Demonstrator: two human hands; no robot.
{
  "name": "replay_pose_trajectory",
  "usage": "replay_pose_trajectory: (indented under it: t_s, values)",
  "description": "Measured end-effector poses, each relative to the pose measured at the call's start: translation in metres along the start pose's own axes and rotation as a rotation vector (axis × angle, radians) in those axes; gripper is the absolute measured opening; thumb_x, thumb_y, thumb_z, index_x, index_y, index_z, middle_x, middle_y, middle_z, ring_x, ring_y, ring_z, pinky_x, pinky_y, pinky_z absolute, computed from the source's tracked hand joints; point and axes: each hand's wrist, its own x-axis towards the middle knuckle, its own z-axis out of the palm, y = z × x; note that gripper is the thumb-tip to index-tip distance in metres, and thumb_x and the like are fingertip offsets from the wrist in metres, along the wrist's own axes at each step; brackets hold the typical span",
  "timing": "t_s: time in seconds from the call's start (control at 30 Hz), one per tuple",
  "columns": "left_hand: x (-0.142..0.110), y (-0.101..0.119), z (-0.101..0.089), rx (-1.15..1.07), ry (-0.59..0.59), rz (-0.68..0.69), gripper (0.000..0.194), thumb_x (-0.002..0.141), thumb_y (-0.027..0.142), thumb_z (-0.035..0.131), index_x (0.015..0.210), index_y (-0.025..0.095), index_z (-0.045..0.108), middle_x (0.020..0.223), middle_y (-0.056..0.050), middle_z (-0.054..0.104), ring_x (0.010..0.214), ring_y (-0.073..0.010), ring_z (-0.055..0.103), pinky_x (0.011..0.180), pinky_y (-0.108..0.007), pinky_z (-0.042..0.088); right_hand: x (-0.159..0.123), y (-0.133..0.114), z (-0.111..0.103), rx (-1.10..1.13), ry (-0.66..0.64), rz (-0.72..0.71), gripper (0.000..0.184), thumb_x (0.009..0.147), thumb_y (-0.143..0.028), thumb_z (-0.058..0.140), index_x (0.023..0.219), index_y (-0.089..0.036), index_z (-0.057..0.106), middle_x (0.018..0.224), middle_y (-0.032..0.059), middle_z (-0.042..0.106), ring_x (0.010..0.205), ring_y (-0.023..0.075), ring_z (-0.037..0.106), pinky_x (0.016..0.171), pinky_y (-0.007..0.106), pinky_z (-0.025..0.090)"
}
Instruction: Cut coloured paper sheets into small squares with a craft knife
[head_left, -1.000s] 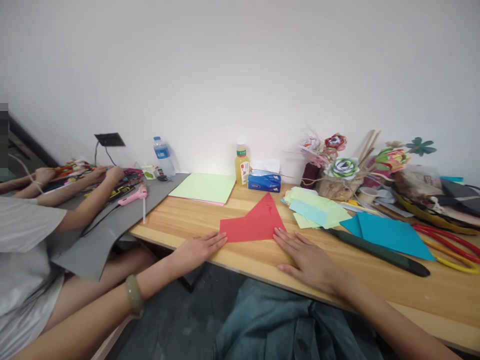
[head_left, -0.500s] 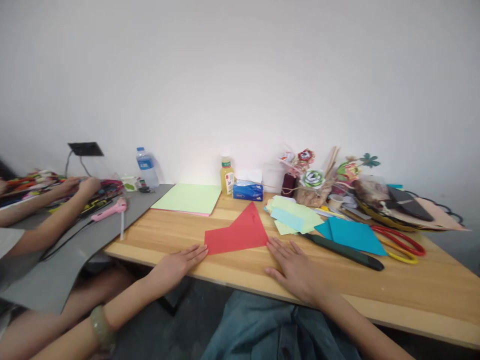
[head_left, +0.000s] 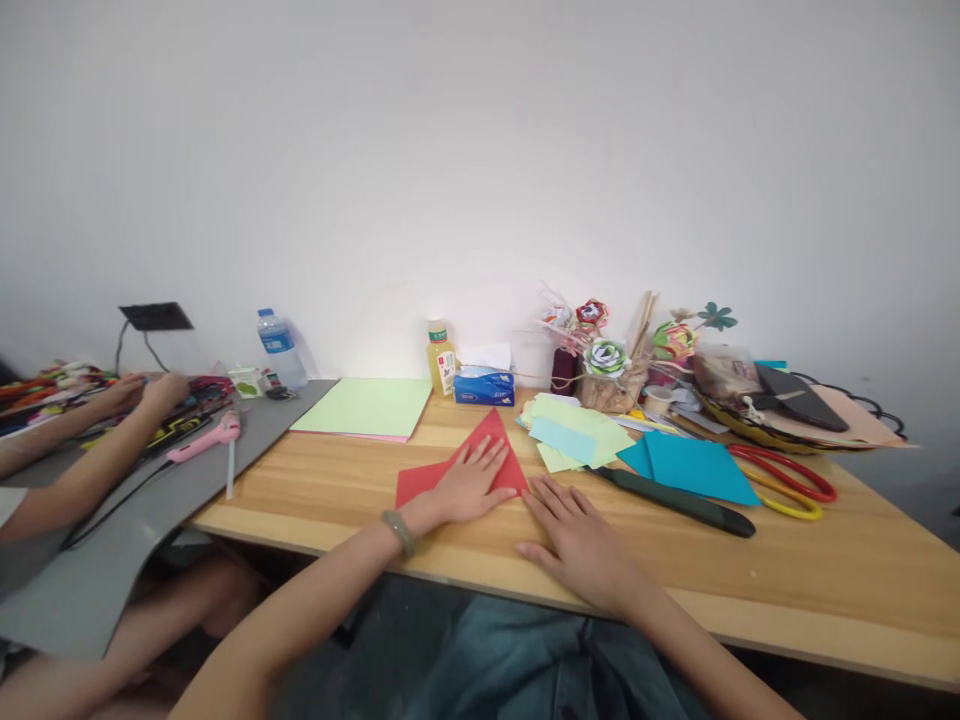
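We see the left hand (head_left: 469, 485) lying flat on the red paper (head_left: 491, 440), fingers spread and stretched out, palm down, gripping nothing. A greenish bracelet (head_left: 397, 531) sits at that wrist. The red paper, folded to a point that aims at the wall, rests on the wooden table (head_left: 825, 570) near its front edge, roughly mid-table.

The right hand (head_left: 577, 540) lies palm down on the bare wood just right of the paper, fingers open and extended, fingertips close to the paper's lower right corner; whether they touch it we cannot tell. It holds nothing.

Around: a black-handled tool (head_left: 679, 500) lies just right of the right hand, partly under a teal sheet (head_left: 694, 468). Red and yellow scissors (head_left: 787, 485) lie beyond that. Pale green sheets (head_left: 577, 430) are heaped behind the red paper. A light green pad (head_left: 364, 407) is to the left rear, a juice bottle (head_left: 440, 358) and a blue tissue box (head_left: 484, 385) stand near the wall, and a water bottle (head_left: 279, 348) further left.

At far left another person's hands (head_left: 146, 390) rest on a grey mat (head_left: 112, 540), with a pink glue gun (head_left: 202, 440) near them.
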Motion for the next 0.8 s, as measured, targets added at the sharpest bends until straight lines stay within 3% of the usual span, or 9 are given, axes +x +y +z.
replay_pose_trajectory:
  t_s: [0.1, 0.2, 0.3, 0.4, 0.47, 0.6, 0.8]
  values:
    - [-0.008, -0.017, 0.009, 0.03, 0.027, -0.095, 0.074, 0.088, 0.063, 0.027, 0.144, 0.016, 0.014, 0.15, -0.012, 0.018, 0.139, -0.0263, 0.008, 0.109, -0.052, 0.014, 0.002, 0.001, 0.005, -0.007, 0.04, -0.009, 0.069, 0.086, -0.063, 0.031, 0.137, -0.018, 0.039, 0.144, 0.0118, 0.034, 0.134, 0.0264, 0.026, 0.106, 0.049, 0.022]
    - [-0.021, -0.032, 0.008, 0.053, 0.076, -0.204, 0.074, 0.09, 0.061, 0.02, 0.144, 0.011, 0.015, 0.149, -0.018, 0.019, 0.138, -0.0301, 0.011, 0.106, -0.057, 0.014, -0.005, 0.013, 0.001, -0.025, 0.123, 0.011, 0.061, 0.088, -0.058, 0.032, 0.133, -0.019, 0.045, 0.141, 0.0092, 0.04, 0.129, 0.0234, 0.034, 0.105, 0.042, 0.028]
    - [-0.029, -0.038, 0.006, 0.061, 0.085, -0.199, 0.071, 0.09, 0.06, 0.021, 0.141, 0.011, 0.026, 0.146, -0.018, 0.028, 0.135, -0.0297, 0.021, 0.106, -0.053, 0.017, -0.025, 0.046, -0.012, -0.074, 0.289, 0.173, 0.06, 0.091, -0.048, 0.022, 0.13, -0.008, 0.045, 0.13, 0.0196, 0.049, 0.12, 0.0287, 0.045, 0.099, 0.045, 0.034]
    - [-0.031, -0.037, 0.005, 0.051, 0.093, -0.13, 0.065, 0.09, 0.059, 0.028, 0.136, 0.013, 0.037, 0.143, -0.014, 0.035, 0.131, -0.0264, 0.029, 0.106, -0.043, 0.023, -0.056, 0.092, -0.024, -0.257, 0.487, 0.366, 0.068, 0.088, -0.051, 0.027, 0.125, 0.003, 0.043, 0.121, 0.0303, 0.047, 0.118, 0.0402, 0.04, 0.094, 0.055, 0.032]
    - [-0.031, -0.035, 0.004, 0.039, 0.116, -0.104, 0.059, 0.091, 0.055, 0.031, 0.133, 0.014, 0.041, 0.139, -0.012, 0.04, 0.126, -0.0248, 0.034, 0.105, -0.04, 0.027, -0.073, 0.121, -0.026, -0.386, 0.45, 0.372, 0.065, 0.086, -0.054, 0.029, 0.121, -0.003, 0.048, 0.114, 0.0261, 0.051, 0.108, 0.0409, 0.045, 0.087, 0.056, 0.037]
    - [-0.032, -0.034, 0.002, 0.023, 0.19, -0.12, 0.044, 0.093, 0.044, 0.035, 0.124, 0.017, 0.051, 0.122, -0.01, 0.05, 0.112, -0.0228, 0.044, 0.098, -0.038, 0.035, -0.088, 0.159, -0.017, -0.342, 0.333, 0.274, 0.051, 0.085, -0.053, 0.03, 0.106, -0.016, 0.058, 0.096, 0.0157, 0.057, 0.091, 0.0327, 0.054, 0.08, 0.046, 0.044]
    - [-0.034, -0.033, 0.002, 0.017, 0.278, -0.165, 0.034, 0.091, 0.041, 0.041, 0.108, 0.016, 0.057, 0.099, -0.008, 0.053, 0.096, -0.0236, 0.048, 0.088, -0.04, 0.041, -0.083, 0.168, -0.012, -0.268, 0.292, 0.23, 0.037, 0.085, -0.044, 0.034, 0.097, -0.019, 0.058, 0.094, 0.02, 0.06, 0.092, 0.0354, 0.055, 0.08, 0.046, 0.042]
